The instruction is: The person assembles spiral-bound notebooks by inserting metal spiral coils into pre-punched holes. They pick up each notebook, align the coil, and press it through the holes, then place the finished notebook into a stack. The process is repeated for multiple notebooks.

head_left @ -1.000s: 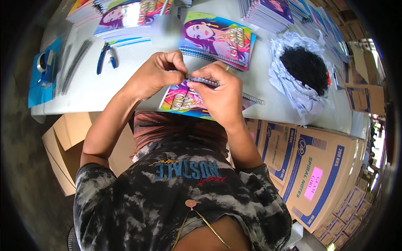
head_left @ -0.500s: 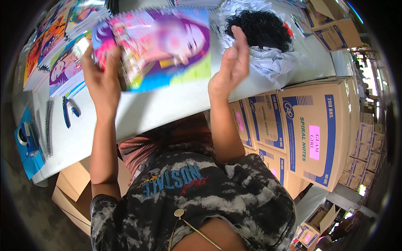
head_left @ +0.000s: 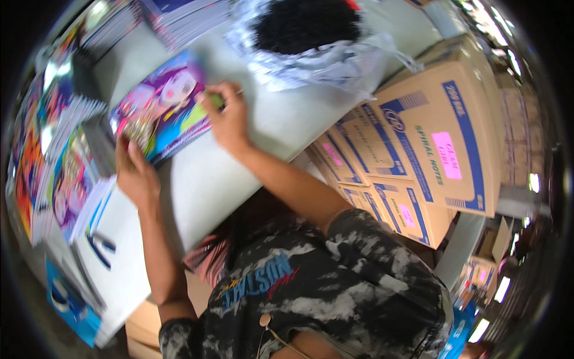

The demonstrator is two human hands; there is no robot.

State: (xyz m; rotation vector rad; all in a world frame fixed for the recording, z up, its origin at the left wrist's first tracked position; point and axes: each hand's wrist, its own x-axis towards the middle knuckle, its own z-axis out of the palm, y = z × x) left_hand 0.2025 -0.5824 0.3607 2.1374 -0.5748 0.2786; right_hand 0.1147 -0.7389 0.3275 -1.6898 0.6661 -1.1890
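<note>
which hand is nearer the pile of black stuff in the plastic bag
Right. The right hand is nearer the black pile; the left hand is farther, at the colourful notebook.
</note>
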